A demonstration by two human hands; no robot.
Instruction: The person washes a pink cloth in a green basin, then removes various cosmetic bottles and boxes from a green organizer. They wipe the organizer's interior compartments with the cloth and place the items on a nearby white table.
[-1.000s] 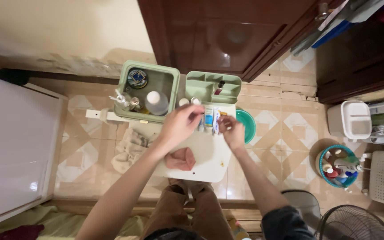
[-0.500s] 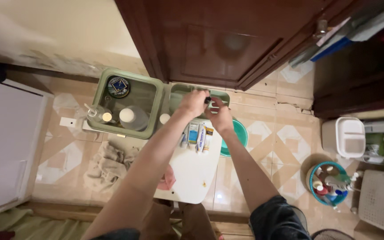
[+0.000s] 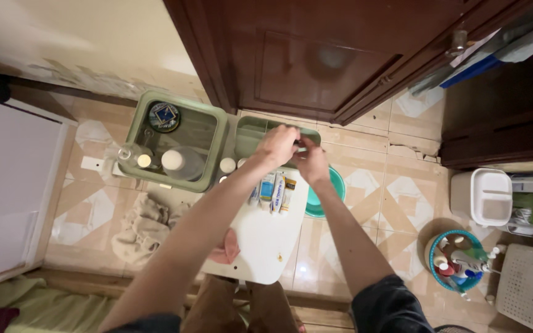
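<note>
Both hands [image 3: 294,151] moved over green bin [image 3: 251,132] (held item hidden)

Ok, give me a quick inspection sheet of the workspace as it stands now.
Surface: white board on the lap, over a tiled floor.
Job's things: three tubes side by side on the board; small green bin.
Clutter: large green bin with bottles, pink cloth, beige rag, teal basin.
Hands: left hand and right hand meet over the small bin; what they hold is hidden.
Cables: nothing seen.
Surroundings: brown door, round caddy.
</note>
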